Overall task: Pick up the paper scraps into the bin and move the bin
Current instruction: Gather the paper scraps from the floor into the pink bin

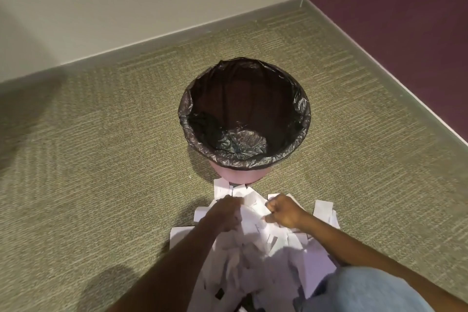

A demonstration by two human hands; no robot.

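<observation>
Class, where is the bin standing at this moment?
In the head view the bin stands upright on the carpet at centre, just beyond the pile of paper scraps.

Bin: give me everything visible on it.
The round pink plastic bin stands upright on the green carpet near the room corner. A crinkled black plastic liner is folded over its rim and bunched at the bottom; no scraps show inside. Against its near base lie white paper scraps.

No text, label or number can be read — the paper scraps [255, 235] and the bin [244, 109] show none
</observation>
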